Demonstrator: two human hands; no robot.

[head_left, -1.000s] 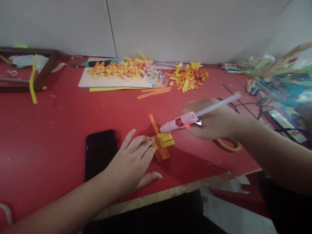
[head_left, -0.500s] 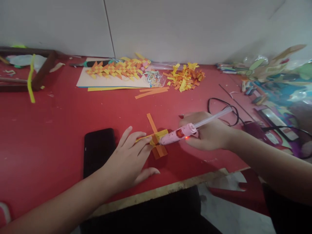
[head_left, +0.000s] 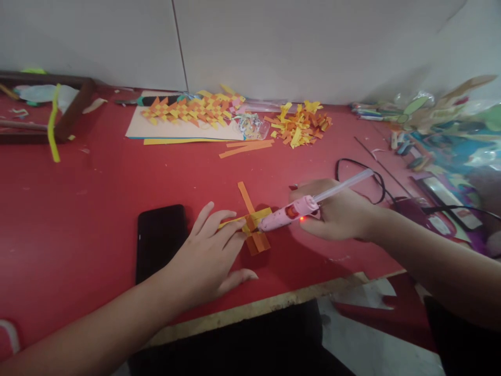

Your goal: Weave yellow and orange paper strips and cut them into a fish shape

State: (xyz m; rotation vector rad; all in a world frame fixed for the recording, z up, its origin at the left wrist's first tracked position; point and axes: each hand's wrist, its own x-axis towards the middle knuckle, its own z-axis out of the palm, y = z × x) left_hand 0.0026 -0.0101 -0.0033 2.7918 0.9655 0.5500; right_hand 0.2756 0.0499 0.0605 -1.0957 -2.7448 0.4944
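Gripping a pink glue gun (head_left: 287,212), the right hand (head_left: 336,211) holds its tip at crossed orange and yellow paper strips (head_left: 258,242) near the front edge of the tabletop (head_left: 97,209), where the outspread left hand (head_left: 214,248) touches them. A black phone (head_left: 161,237) lies beside it; a woven paper chain (head_left: 191,110) and heaped scraps (head_left: 300,125) lie near the back edge.

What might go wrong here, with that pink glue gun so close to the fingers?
The pink glue gun points its tip beside the left hand's fingertips, so a slip might burn them if it is hot. The crossed paper strips look light and could shift if nudged. The black cable loops behind the right hand and might snag.
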